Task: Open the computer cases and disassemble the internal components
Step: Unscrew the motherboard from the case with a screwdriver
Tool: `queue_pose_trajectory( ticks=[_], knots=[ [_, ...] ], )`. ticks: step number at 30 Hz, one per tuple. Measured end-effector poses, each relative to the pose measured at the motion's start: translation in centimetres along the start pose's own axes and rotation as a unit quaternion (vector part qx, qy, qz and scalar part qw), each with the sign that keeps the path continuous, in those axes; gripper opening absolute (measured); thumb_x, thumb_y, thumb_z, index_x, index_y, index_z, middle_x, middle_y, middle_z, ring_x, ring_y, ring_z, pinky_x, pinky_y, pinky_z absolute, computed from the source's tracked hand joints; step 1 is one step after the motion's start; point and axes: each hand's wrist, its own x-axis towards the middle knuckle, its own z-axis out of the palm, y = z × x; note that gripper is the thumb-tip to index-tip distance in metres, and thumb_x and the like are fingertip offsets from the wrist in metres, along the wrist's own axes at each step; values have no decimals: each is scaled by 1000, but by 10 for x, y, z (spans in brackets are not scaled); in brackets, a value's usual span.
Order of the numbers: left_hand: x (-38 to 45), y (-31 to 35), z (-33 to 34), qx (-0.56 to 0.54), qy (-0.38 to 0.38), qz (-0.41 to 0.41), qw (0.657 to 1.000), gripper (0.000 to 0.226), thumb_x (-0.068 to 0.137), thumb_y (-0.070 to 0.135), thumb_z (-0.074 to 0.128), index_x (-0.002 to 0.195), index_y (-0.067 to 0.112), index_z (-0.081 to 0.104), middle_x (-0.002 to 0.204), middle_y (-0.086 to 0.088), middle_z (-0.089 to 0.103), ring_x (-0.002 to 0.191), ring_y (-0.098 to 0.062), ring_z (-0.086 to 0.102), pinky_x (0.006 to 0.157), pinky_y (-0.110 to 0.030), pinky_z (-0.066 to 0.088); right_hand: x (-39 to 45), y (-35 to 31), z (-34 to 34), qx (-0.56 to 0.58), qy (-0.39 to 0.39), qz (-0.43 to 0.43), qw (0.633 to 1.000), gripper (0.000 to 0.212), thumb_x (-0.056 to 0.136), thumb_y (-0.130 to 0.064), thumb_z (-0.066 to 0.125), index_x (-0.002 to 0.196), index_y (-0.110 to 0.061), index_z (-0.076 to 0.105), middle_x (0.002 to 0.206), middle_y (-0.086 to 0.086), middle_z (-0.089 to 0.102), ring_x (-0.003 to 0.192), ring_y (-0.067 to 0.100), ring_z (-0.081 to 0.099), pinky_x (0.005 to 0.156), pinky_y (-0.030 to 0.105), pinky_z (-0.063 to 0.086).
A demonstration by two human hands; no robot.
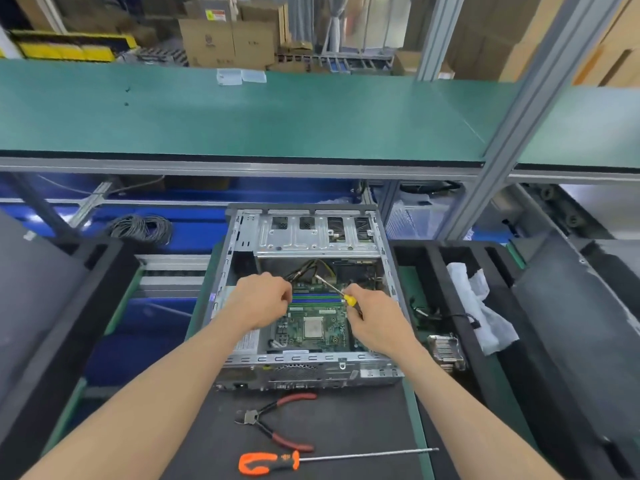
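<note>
While the right hand (375,320) gripped a small yellow-handled screwdriver (341,293) — its shaft slanting up-left — the left hand (259,301) curled its fingers at the blue memory slots (313,298); whether they pinched anything, I cannot tell. The lidless grey computer case (304,292) lay flat on the black mat (346,427), long axis running away from the person; its labels were unreadable.

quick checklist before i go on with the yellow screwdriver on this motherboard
1. Case open, motherboard exposed: ok.
2. Right hand grips yellow screwdriver: ok.
3. Screwdriver tip seated on a screw: cannot tell.
4. Left hand clear of the tip: ok; what its curled fingers hold: cannot tell.
5. Cables clear of the board: not ok.
6. Pliers and orange screwdriver lie near the case: ok.
</note>
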Motion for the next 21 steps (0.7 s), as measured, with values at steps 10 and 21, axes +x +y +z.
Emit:
queue_pose_trajectory(
  ticks=[10,21],
  knots=[
    [2,4,3,43,-3,4,999,20,91,30,53,100,37,69,91,12,71,77,-14,61,63,-27,47,5,3,9,-78,-28,1,997,18,101,-25,48,117,-24,39,78,-2,62,64,21,58,57,40,51],
    [12,17,-1,163,-52,60,983,13,88,18,53,92,24,64,88,3,67,82,-20,59,85,-34,43,13,3,18,-124,-61,22,990,22,92,-13,45,111,-19,35,78,2,55,64,25,54,49,34,35]
  ],
)
